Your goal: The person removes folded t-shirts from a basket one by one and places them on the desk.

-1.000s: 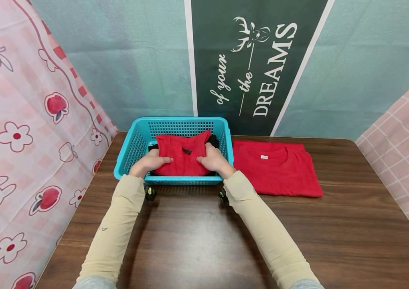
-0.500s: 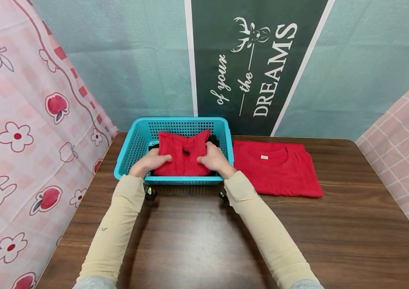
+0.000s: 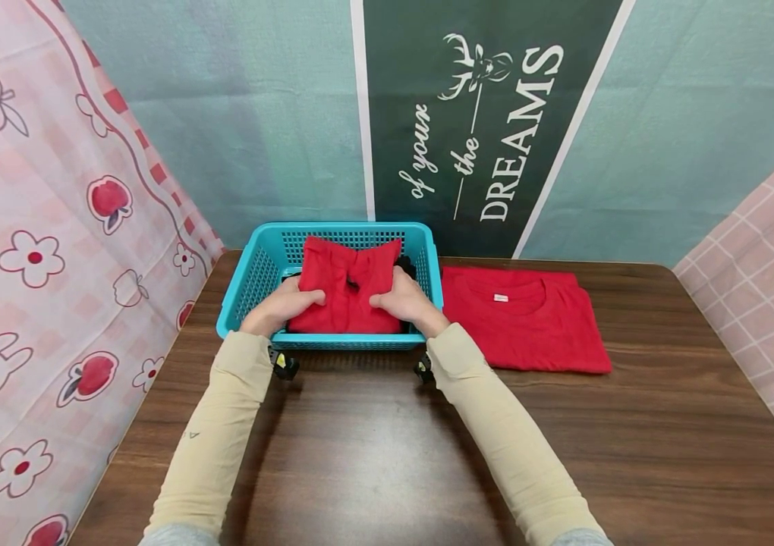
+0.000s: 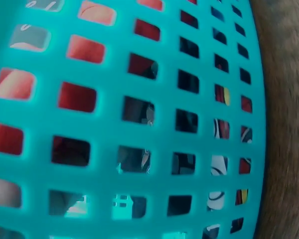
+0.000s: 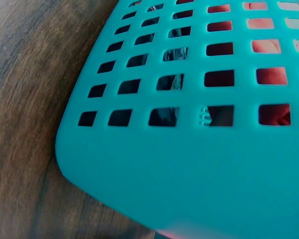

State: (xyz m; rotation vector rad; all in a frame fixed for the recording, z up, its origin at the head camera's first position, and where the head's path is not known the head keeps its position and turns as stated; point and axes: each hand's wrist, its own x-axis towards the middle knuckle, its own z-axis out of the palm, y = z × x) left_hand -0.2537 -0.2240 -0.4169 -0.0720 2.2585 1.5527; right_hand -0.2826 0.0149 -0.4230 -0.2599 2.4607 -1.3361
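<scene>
Both hands reach into a turquoise plastic basket (image 3: 240, 292) at the back of the table. My left hand (image 3: 287, 301) grips the left side of a red T-shirt (image 3: 339, 303), its thumb on top of the cloth. The right side of the same shirt is pinched by my right hand (image 3: 404, 297), thumb also on top. The far edge of the shirt is raised, with a fold down its middle. Dark cloth (image 3: 406, 265) shows beneath and beside it. Both wrist views are filled by the perforated basket wall (image 4: 104, 129), with red cloth (image 5: 271, 75) glimpsed through the holes.
Right of the basket, a folded red T-shirt (image 3: 530, 318) with a white neck label lies flat on the brown wooden table (image 3: 373, 447). A green and teal cloth (image 3: 278, 114) hangs behind. Pink patterned cloth (image 3: 86, 288) borders the left side, and pink checked cloth (image 3: 769, 265) the right.
The far edge of the held T-shirt has risen a little and bunched more at the middle. Both hands stay in nearly the same place, and the folded shirt at right is unmoved.
</scene>
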